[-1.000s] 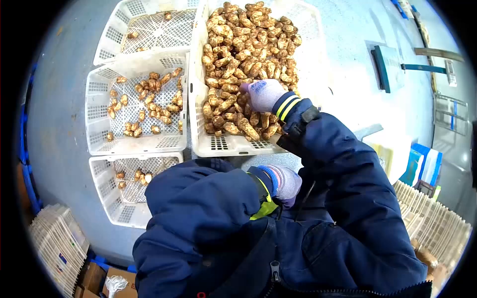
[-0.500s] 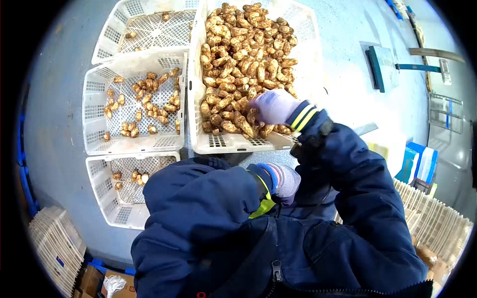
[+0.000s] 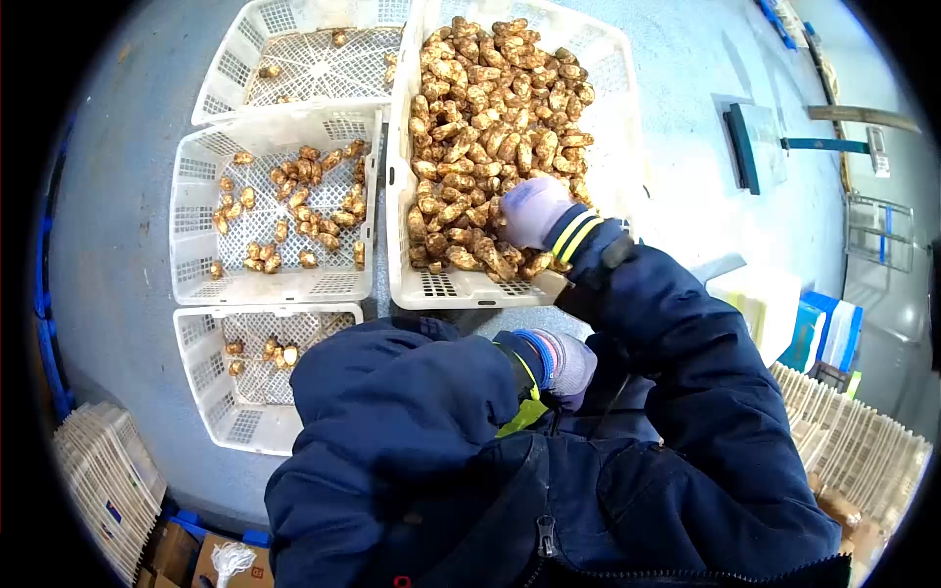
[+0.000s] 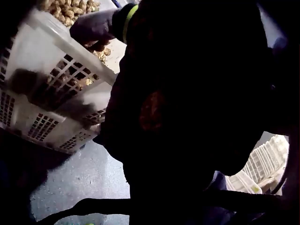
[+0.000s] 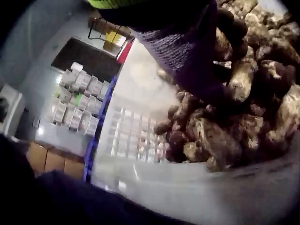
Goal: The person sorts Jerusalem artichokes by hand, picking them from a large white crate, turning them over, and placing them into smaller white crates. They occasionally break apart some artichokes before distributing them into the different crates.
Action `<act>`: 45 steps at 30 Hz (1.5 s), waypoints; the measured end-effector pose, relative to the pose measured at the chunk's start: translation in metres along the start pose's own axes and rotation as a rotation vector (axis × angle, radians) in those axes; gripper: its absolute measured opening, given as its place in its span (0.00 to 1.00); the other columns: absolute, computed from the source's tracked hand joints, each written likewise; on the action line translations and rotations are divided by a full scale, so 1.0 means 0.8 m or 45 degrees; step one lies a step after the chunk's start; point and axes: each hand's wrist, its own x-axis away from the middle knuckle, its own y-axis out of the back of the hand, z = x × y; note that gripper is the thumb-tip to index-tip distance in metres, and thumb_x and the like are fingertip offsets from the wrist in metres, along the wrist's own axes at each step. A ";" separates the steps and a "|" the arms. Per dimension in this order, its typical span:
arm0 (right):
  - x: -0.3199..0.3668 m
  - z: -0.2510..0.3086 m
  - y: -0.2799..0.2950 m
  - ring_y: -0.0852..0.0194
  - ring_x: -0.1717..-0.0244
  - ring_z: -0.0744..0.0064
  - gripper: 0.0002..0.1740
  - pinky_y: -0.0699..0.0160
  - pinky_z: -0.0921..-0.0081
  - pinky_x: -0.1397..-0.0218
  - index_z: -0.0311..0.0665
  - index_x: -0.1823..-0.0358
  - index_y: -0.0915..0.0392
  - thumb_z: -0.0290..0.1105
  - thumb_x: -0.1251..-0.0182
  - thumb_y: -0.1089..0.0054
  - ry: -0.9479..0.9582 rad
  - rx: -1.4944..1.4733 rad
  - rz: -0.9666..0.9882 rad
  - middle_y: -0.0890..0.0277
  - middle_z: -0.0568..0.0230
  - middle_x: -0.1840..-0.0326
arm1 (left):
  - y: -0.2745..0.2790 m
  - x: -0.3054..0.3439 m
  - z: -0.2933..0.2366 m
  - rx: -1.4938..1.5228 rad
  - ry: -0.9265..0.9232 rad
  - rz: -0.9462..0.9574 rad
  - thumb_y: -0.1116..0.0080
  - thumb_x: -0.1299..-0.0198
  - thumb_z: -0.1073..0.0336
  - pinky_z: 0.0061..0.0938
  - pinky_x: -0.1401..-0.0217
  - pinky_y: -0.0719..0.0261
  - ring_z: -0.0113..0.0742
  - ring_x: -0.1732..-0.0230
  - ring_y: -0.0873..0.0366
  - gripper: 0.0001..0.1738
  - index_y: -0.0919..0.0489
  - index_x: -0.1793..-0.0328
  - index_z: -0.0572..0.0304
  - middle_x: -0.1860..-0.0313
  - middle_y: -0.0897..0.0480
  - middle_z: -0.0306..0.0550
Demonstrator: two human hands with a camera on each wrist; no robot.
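Brown, knobbly tubers (image 3: 500, 127) fill much of the large white crate (image 3: 461, 292). My gloved right hand (image 3: 532, 212) is among them near the crate's front; in the right wrist view this hand (image 5: 180, 54) has its fingers curled at a tuber (image 5: 222, 46), with another tuber (image 5: 241, 83) close beside the thumb. The gloved left hand (image 3: 570, 366) stays low by the jacket, outside the crate's near edge, its fingers turned down out of sight. The left wrist view is mostly dark, with the right hand (image 4: 93, 27) above the crate side (image 4: 51, 42).
Left of the large crate, three smaller white crates stand in a column; the middle one (image 3: 274, 286) holds several tubers, the near one (image 3: 240, 426) a few. Stacked white crates (image 3: 113, 485) lie at lower left, others (image 3: 848, 426) at lower right. A scale-like platform (image 3: 760, 147) stands right.
Over the last second my right hand has moved slightly nearer the crate's front and stays among the tubers. The left hand has hardly moved. The head view has shifted a little.
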 end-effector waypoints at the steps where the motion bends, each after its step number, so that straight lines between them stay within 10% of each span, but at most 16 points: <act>1: 0.006 -0.018 0.007 0.16 0.55 0.55 0.21 0.19 0.60 0.54 0.39 0.56 0.15 0.48 0.37 0.44 0.017 -0.103 -0.002 0.15 0.57 0.58 | 0.000 0.000 0.000 -0.019 -0.019 0.009 0.37 0.54 0.56 0.41 0.54 0.22 0.48 0.57 0.18 0.17 0.13 0.59 0.51 0.61 0.14 0.48; 3: 0.009 -0.072 -0.015 0.19 0.51 0.56 0.22 0.19 0.68 0.51 0.38 0.54 0.17 0.49 0.37 0.41 0.033 -0.920 -0.141 0.17 0.53 0.56 | 0.000 -0.002 0.000 -0.051 -0.055 0.026 0.37 0.54 0.55 0.41 0.54 0.21 0.49 0.57 0.17 0.17 0.13 0.58 0.51 0.61 0.14 0.49; 6: 0.002 -0.123 -0.047 0.19 0.63 0.61 0.11 0.20 0.77 0.55 0.36 0.60 0.19 0.35 0.38 0.41 0.957 -0.702 -0.673 0.18 0.58 0.56 | -0.007 -0.013 0.004 -0.077 -0.060 0.026 0.37 0.55 0.54 0.42 0.54 0.22 0.50 0.57 0.17 0.18 0.13 0.58 0.51 0.61 0.14 0.49; 8: 0.026 -0.113 -0.040 0.24 0.66 0.66 0.04 0.23 0.76 0.59 0.36 0.70 0.24 0.29 0.39 0.42 0.560 -1.645 -0.214 0.23 0.61 0.63 | -0.007 -0.015 0.000 -0.162 -0.033 0.039 0.37 0.55 0.54 0.42 0.53 0.22 0.50 0.56 0.17 0.19 0.13 0.58 0.52 0.61 0.14 0.49; 13: 0.051 -0.108 -0.020 0.26 0.69 0.66 0.06 0.26 0.73 0.63 0.36 0.73 0.26 0.28 0.37 0.44 1.117 -1.425 -0.725 0.27 0.63 0.70 | 0.025 0.028 -0.003 0.184 -0.047 0.016 0.40 0.51 0.54 0.38 0.55 0.22 0.47 0.58 0.18 0.17 0.14 0.59 0.53 0.63 0.15 0.48; 19: 0.104 -0.140 -0.016 0.31 0.76 0.73 0.11 0.28 0.76 0.68 0.32 0.74 0.25 0.32 0.39 0.49 0.998 -1.501 -1.047 0.28 0.64 0.75 | 0.061 0.070 0.020 1.266 0.060 -0.863 0.38 0.42 0.62 0.23 0.57 0.22 0.29 0.59 0.19 0.11 0.16 0.56 0.58 0.65 0.16 0.42; 22: 0.140 -0.147 -0.015 0.34 0.78 0.78 0.09 0.32 0.79 0.73 0.32 0.67 0.24 0.32 0.38 0.48 0.722 -1.884 -0.817 0.30 0.68 0.76 | 0.056 0.065 0.047 0.794 -0.221 -1.632 0.45 0.36 0.67 0.27 0.53 0.20 0.34 0.51 0.18 0.12 0.18 0.50 0.61 0.57 0.17 0.50; 25: 0.159 -0.141 -0.008 0.36 0.74 0.83 0.13 0.37 0.81 0.73 0.35 0.65 0.22 0.38 0.32 0.48 0.404 -1.891 -0.637 0.33 0.74 0.77 | 0.071 0.074 0.030 1.438 -0.235 -1.643 0.46 0.36 0.68 0.30 0.50 0.20 0.39 0.49 0.19 0.13 0.18 0.47 0.59 0.53 0.19 0.52; 32: 0.159 -0.085 -0.004 0.25 0.65 0.65 0.18 0.26 0.70 0.60 0.35 0.55 0.23 0.44 0.30 0.43 0.374 -1.378 -0.991 0.27 0.56 0.69 | 0.067 0.052 0.049 1.325 -0.409 -1.939 0.39 0.38 0.67 0.21 0.54 0.21 0.25 0.60 0.22 0.16 0.20 0.47 0.70 0.59 0.17 0.42; 37: 0.151 -0.071 -0.009 0.27 0.68 0.71 0.19 0.28 0.73 0.63 0.34 0.57 0.23 0.45 0.32 0.41 0.208 -1.614 -0.898 0.26 0.62 0.71 | 0.069 0.058 0.048 1.506 -0.238 -1.966 0.40 0.38 0.68 0.20 0.54 0.23 0.25 0.59 0.22 0.15 0.20 0.48 0.71 0.58 0.17 0.42; 42: 0.155 -0.080 -0.013 0.30 0.68 0.80 0.17 0.30 0.79 0.65 0.32 0.56 0.22 0.40 0.35 0.39 0.304 -2.039 -0.830 0.25 0.70 0.70 | 0.057 0.070 0.054 0.311 0.091 -2.072 0.47 0.40 0.72 0.31 0.45 0.21 0.45 0.50 0.18 0.17 0.20 0.44 0.65 0.49 0.18 0.55; 45: 0.165 -0.085 -0.011 0.28 0.65 0.80 0.19 0.27 0.79 0.61 0.31 0.53 0.21 0.40 0.36 0.38 0.304 -2.077 -0.855 0.24 0.69 0.67 | 0.050 0.054 0.048 1.205 -0.026 -1.846 0.48 0.39 0.72 0.31 0.47 0.21 0.44 0.51 0.18 0.16 0.20 0.45 0.63 0.51 0.18 0.54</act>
